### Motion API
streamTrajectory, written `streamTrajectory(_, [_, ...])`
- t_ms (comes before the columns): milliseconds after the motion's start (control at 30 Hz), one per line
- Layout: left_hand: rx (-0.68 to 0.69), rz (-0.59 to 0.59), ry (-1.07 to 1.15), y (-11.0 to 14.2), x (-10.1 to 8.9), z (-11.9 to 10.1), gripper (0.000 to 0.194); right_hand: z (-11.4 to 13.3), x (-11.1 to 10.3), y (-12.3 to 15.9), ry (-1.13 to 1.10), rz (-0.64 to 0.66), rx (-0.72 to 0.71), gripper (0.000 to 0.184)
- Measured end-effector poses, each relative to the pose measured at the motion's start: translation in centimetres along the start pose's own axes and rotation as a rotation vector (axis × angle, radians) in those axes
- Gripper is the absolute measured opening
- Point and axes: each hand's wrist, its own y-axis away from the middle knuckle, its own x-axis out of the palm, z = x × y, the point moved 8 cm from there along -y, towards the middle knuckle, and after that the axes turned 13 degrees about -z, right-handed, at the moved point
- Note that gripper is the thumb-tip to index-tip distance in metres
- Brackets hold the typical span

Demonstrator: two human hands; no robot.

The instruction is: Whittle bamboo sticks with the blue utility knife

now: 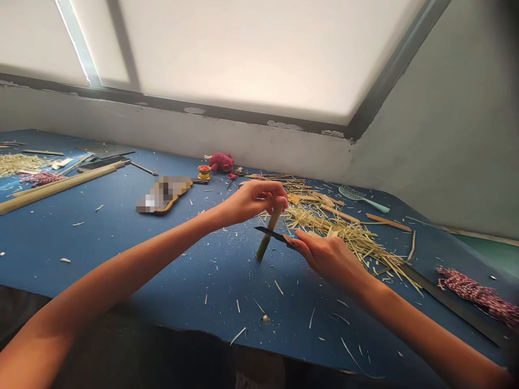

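My left hand (265, 199) is closed around the upper end of a short bamboo stick (267, 239). The stick stands slightly tilted, its green lower end down at the blue tabletop (174, 270). In my right hand (324, 251) is a knife (271, 232) with a dark blade and a light-blue part showing by the fingers. The blade points left and crosses the stick near its middle; I cannot tell how deep its edge sits. Thin pale shavings (279, 287) lie scattered on the table around the stick.
A heap of bamboo strips (348, 229) lies behind my right hand, a hairbrush (365, 199) beyond it. Red-and-white cord (474, 292) is at the right. A phone (166, 194), a red plush toy (221, 161) and a long bamboo pole (65, 186) lie left and back.
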Motion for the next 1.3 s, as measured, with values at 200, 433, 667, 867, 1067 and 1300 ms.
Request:
streamTrajectory(200, [0.009, -0.003, 0.005, 0.0, 0.2, 0.0, 0.017, 0.1, -0.4, 0.0, 0.022, 0.024, 0.003, 0.047])
streamTrajectory(433, [0.003, -0.031, -0.034, 0.2, 0.4, -0.6, 0.016, 0.7, -1.7, -0.5, 0.103, 0.041, -0.069, 0.044])
streamTrajectory(667, [0.046, -0.040, -0.099, 0.4, 0.8, -0.7, 0.013, 0.8, -1.9, 0.0, 0.192, 0.053, -0.012, 0.048])
streamTrajectory(867, [0.062, 0.002, -0.086, 0.1, 0.3, -0.5, 0.015, 0.9, 0.6, 1.0, 0.135, 0.168, 0.039, 0.052])
streamTrajectory(1067, [0.064, 0.024, -0.078, 0.2, 0.3, -0.6, 0.015, 2.4, 2.6, 2.6, 0.187, 0.183, -0.080, 0.047])
streamTrajectory(1300, [0.050, -0.063, -0.082, 0.1, -0.2, 0.1, 0.015, 1.8, -0.8, 0.3, 0.257, -0.047, -0.087, 0.047])
